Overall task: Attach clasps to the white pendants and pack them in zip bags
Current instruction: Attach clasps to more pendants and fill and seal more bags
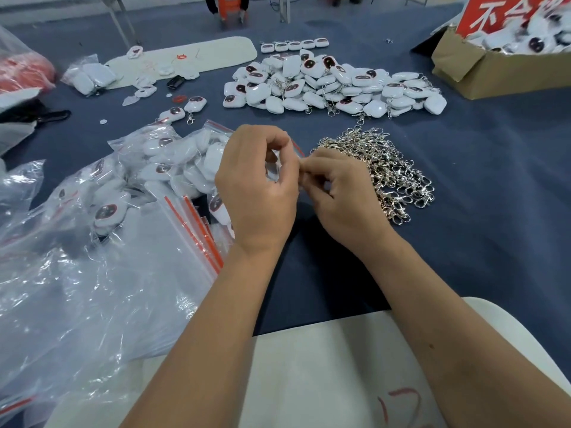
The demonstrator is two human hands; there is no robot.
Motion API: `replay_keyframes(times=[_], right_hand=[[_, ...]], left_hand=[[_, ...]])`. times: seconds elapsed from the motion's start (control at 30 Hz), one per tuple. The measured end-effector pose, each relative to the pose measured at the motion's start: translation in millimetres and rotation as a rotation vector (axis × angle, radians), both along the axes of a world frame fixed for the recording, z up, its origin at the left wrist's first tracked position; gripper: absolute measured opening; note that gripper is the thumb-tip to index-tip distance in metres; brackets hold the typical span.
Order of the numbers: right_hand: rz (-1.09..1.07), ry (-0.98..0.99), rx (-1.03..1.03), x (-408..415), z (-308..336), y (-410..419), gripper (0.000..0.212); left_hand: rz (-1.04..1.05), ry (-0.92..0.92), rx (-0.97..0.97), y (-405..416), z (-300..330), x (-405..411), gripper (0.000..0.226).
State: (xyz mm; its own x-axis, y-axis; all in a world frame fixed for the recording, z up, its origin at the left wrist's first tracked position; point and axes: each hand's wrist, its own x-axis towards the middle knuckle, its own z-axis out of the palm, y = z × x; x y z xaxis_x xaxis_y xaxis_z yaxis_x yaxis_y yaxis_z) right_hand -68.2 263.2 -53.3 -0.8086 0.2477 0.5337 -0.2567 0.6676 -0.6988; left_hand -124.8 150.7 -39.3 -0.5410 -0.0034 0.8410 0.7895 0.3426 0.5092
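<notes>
A slip was judged the main risk: the small white pendant in its clear zip bag, pinched between both hands, could be dropped, or its red seal left half closed, if the pinch loosened. The left hand was held above the dark blue table, fingers curled round the bag. The right hand was pinching the bag's edge, just beside the heap of loose silver metal clasps.

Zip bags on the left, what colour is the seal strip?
Red-orange, on the clear zip bags; the head view shows it.
</notes>
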Motion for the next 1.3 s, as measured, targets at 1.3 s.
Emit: replay_keyframes(times=[1.3], right_hand=[[-0.484,-0.526,0.482,-69,25,107,0.053]], left_hand=[[-0.42,-0.204,-0.557,5,-9,-10,0.017]])
